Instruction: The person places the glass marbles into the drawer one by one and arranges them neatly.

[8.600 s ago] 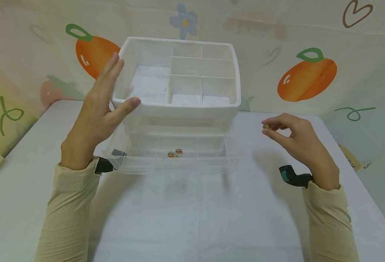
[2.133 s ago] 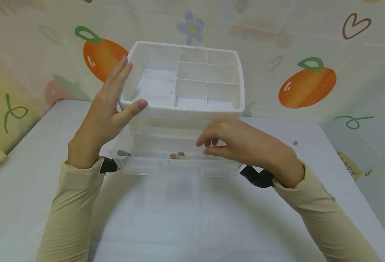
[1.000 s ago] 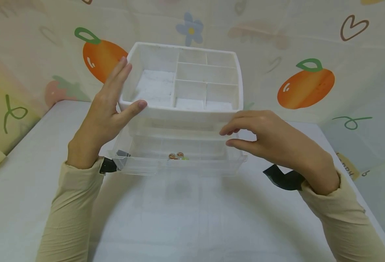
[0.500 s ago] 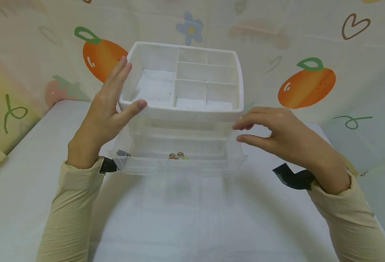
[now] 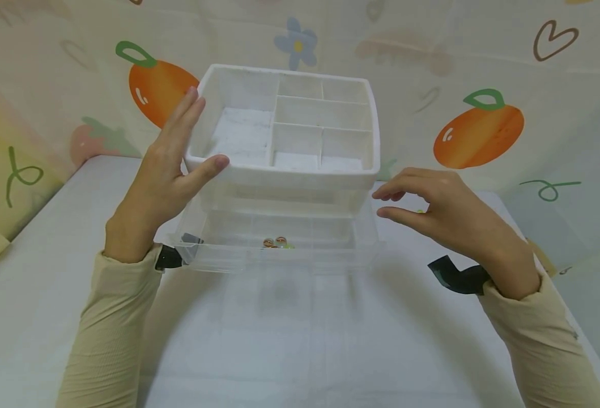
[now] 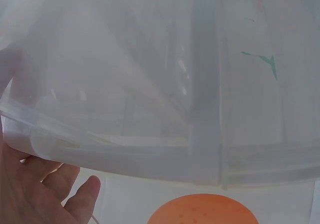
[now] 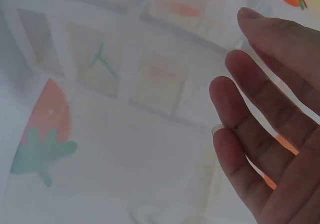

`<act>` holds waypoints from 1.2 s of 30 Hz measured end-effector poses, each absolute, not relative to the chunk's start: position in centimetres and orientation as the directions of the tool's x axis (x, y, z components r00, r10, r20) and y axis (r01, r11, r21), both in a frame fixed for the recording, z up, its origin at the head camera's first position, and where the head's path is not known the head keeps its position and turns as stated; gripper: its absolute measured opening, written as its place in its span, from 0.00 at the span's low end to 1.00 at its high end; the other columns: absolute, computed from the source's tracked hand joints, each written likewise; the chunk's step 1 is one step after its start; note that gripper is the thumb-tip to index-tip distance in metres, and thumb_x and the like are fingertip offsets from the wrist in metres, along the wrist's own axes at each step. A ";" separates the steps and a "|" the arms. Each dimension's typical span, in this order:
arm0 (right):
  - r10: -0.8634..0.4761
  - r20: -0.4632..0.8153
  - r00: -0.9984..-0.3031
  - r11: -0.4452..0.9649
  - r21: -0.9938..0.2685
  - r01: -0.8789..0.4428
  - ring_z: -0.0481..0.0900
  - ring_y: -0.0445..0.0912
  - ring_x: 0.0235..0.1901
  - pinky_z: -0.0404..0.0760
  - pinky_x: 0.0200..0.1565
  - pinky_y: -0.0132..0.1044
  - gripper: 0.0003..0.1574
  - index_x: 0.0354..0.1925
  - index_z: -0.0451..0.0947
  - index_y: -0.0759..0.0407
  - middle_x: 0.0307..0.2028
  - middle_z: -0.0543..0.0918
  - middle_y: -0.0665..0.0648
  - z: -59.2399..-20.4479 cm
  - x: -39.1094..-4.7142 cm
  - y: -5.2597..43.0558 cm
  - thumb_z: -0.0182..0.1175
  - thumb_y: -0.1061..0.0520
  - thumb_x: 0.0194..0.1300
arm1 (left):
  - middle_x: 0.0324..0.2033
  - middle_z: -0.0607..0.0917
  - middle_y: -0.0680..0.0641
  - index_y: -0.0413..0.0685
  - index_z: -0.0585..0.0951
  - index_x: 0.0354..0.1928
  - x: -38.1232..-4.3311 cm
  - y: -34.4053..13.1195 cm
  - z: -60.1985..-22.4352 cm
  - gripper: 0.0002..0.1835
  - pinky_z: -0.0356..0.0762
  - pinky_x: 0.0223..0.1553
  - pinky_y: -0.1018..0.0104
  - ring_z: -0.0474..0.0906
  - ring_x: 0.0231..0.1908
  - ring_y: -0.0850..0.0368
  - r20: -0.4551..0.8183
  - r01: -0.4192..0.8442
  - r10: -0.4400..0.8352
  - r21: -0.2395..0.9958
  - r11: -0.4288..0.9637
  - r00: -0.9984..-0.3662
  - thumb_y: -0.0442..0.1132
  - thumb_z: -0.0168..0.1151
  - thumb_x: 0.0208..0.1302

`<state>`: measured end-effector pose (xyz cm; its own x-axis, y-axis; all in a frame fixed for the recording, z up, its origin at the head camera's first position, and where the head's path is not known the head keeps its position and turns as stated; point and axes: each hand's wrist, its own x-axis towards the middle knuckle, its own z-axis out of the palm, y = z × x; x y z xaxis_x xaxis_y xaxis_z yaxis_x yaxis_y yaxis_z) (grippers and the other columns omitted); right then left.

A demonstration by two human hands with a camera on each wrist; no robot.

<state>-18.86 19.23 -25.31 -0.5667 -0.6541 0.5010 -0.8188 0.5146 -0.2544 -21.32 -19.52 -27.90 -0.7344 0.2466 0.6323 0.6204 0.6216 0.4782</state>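
Observation:
A white plastic organizer [image 5: 284, 180] stands mid-table, its top tray divided into compartments. Below the tray, a clear drawer [image 5: 325, 258] is pulled out towards me. Several small marbles [image 5: 281, 240], orange-swirled and one yellow-green, lie in it. My left hand [image 5: 152, 175] rests on the organizer's left side, fingers straight along the wall and thumb on the front rim. To the right of the organizer hovers my right hand [image 5: 447, 212], fingers and thumb apart, nothing between them; the right wrist view shows its loosely bent fingers [image 7: 250, 129]. Behind its thumb, a yellow-green marble [image 5: 420, 211] is partly hidden.
A white cloth covers the table [image 5: 259, 351]. Behind it hangs a printed backdrop [image 5: 407, 34] with oranges, flowers and hearts. Each wrist wears a black camera mount [image 5: 458, 276].
Earlier my right hand pinched a marble right of the organizer; later it was over the drawer. It has since drawn back right without a marble. A yellow-green marble now shows in the drawer. The left hand stays.

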 end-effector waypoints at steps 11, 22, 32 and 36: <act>-0.606 0.410 -0.681 0.612 -0.307 -0.729 0.80 0.39 0.39 0.74 0.42 0.22 0.14 0.43 0.85 0.56 0.38 0.87 0.47 -27.8 -20.6 20.3 0.72 0.66 0.56 | 0.79 0.51 0.53 0.49 0.55 0.78 -21.3 -19.5 -27.9 0.45 0.46 0.78 0.54 0.47 0.78 0.57 0.635 0.623 0.247 0.477 0.620 -0.732 0.62 0.58 0.68; -0.561 0.404 -0.722 0.655 -0.316 -0.686 0.82 0.44 0.39 0.73 0.40 0.26 0.14 0.44 0.86 0.57 0.39 0.88 0.50 -29.2 -21.9 21.7 0.71 0.64 0.58 | 0.79 0.51 0.53 0.51 0.55 0.78 -21.3 -19.5 -27.8 0.44 0.45 0.78 0.55 0.46 0.78 0.58 0.624 0.613 0.244 0.486 0.623 -0.742 0.61 0.58 0.68; -0.521 0.370 -0.769 0.698 -0.335 -0.634 0.83 0.47 0.39 0.76 0.45 0.44 0.13 0.45 0.85 0.59 0.40 0.88 0.54 -30.3 -22.9 22.9 0.69 0.64 0.60 | 0.79 0.51 0.53 0.50 0.55 0.78 -21.3 -19.5 -27.9 0.44 0.45 0.78 0.55 0.46 0.78 0.58 0.634 0.622 0.247 0.477 0.621 -0.733 0.61 0.58 0.68; -0.510 0.365 -0.779 0.707 -0.338 -0.621 0.83 0.48 0.39 0.76 0.47 0.43 0.12 0.45 0.85 0.60 0.40 0.88 0.55 -30.7 -23.1 23.2 0.69 0.64 0.61 | 0.79 0.51 0.53 0.50 0.55 0.78 -21.3 -19.5 -27.9 0.44 0.46 0.78 0.56 0.46 0.78 0.59 0.634 0.622 0.246 0.479 0.619 -0.733 0.60 0.59 0.68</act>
<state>-23.11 23.22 -30.74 -0.7792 -0.5098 0.3646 -0.6209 0.7072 -0.3382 -21.33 -19.48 -27.92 -0.7333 0.2462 0.6338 0.6221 0.6190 0.4793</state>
